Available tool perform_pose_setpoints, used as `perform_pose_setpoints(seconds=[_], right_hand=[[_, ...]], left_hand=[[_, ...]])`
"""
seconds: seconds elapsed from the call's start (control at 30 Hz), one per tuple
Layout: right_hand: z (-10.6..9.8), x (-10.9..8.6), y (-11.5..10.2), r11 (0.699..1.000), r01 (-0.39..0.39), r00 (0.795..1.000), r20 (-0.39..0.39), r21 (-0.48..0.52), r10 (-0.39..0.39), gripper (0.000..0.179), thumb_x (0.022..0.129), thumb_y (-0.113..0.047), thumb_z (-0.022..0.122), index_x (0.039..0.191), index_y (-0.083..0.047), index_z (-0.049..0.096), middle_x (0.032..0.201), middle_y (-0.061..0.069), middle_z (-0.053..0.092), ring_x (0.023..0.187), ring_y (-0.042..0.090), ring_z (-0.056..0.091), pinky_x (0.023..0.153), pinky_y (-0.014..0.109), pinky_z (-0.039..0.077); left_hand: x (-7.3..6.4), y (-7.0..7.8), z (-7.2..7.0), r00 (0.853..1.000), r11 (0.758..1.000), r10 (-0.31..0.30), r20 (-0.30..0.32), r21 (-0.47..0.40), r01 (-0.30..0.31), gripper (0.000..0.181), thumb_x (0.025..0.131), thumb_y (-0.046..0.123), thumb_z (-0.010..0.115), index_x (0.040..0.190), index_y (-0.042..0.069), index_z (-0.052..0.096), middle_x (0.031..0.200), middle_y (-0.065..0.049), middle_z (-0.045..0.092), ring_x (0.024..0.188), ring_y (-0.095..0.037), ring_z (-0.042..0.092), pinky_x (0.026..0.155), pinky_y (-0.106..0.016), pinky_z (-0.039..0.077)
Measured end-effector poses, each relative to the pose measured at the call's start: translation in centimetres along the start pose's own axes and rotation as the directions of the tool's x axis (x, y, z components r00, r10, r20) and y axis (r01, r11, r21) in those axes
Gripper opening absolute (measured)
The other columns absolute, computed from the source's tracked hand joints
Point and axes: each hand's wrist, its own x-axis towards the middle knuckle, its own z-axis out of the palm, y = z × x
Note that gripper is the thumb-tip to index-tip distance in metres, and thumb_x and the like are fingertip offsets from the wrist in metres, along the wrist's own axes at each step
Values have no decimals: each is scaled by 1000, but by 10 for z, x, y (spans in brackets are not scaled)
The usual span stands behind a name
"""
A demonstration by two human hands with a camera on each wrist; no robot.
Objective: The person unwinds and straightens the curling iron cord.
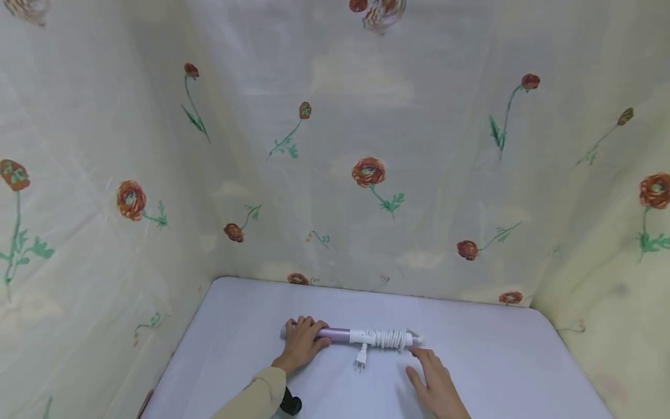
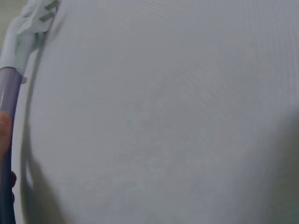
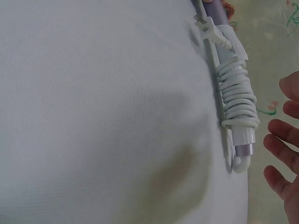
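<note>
A slim lilac and white hair iron (image 1: 335,335) lies crosswise on the white table, its white cord (image 1: 388,338) wound in several turns around the right-hand part. The two-prong plug (image 1: 360,357) hangs off the near side, also seen in the right wrist view as a plug (image 3: 212,32). My left hand (image 1: 302,343) grips the lilac left end; the left wrist view has the thumb (image 2: 3,133) over the lilac barrel (image 2: 9,93) and fingertips around its other side. My right hand (image 1: 433,381) holds nothing, its fingers spread and slightly bent just beside the iron's right end.
The white tabletop (image 1: 502,361) runs back to a hanging pale curtain (image 1: 335,192) printed with red flowers. More of this cloth encloses the left and right sides. A black wrist piece (image 1: 290,402) shows below the left sleeve (image 1: 256,393).
</note>
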Motion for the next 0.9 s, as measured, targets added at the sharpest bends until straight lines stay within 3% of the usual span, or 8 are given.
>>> perform_pose_setpoints(seconds=[0.17, 0.3, 0.4, 0.5, 0.57, 0.73, 0.9], right_hand=[[4, 3, -4, 1000, -19, 1000, 5, 14, 19, 36, 92, -17, 60, 126, -8, 52, 119, 10, 57, 110, 28, 56, 90, 53, 43], [10, 3, -8, 998, 47, 995, -86, 30, -44, 26, 89, -11, 63, 114, -10, 58, 104, 1, 61, 96, 13, 59, 81, 37, 49], [13, 2, -13, 994, 89, 989, -128, 60, -81, 17, 88, -9, 64, 104, -13, 60, 93, -5, 62, 84, 1, 55, 72, 27, 48], [15, 4, -21, 985, 61, 994, -94, 160, -46, 9, 91, -10, 61, 99, -13, 62, 85, -5, 63, 75, -4, 52, 66, 22, 47], [15, 6, -28, 970, 1, 999, -38, 243, 9, 6, 93, -12, 59, 98, -12, 62, 81, -3, 63, 70, -3, 53, 63, 20, 46], [16, 16, -56, 890, -168, 985, 103, 424, 137, 22, 98, -26, 51, 105, -7, 61, 82, 5, 64, 67, 6, 58, 61, 22, 47], [19, 28, -88, 741, -284, 959, 195, 609, 208, 46, 99, -42, 44, 119, -1, 50, 99, 15, 65, 81, 20, 66, 68, 31, 52]], left_hand=[[3, 3, -15, 999, 998, 29, -42, 62, -27, 35, 83, 52, 62, 108, 28, 64, 91, 4, 60, 89, -15, 47, 90, -50, 30], [2, 3, -28, 998, 996, 38, -44, 88, -34, 36, 84, 53, 61, 108, 27, 65, 90, 4, 60, 88, -15, 46, 89, -50, 29], [1, 3, -37, 999, 997, 6, -42, 80, -2, 38, 85, 55, 59, 109, 27, 65, 91, 4, 61, 89, -16, 46, 91, -50, 27], [2, 3, -46, 998, 998, -26, -62, 61, 30, 39, 85, 55, 57, 110, 26, 65, 92, 4, 61, 91, -17, 46, 92, -51, 25], [4, 3, -52, 996, 998, -36, -87, 56, 41, 38, 86, 55, 57, 109, 25, 64, 92, 3, 61, 91, -17, 46, 93, -51, 25], [6, 5, -67, 987, 996, -25, -158, 78, 38, 39, 85, 55, 59, 107, 24, 64, 88, 4, 60, 89, -16, 46, 93, -51, 25], [5, 12, -81, 976, 995, -9, -218, 92, 30, 39, 83, 55, 61, 105, 23, 65, 86, 3, 60, 86, -17, 46, 91, -49, 25]])
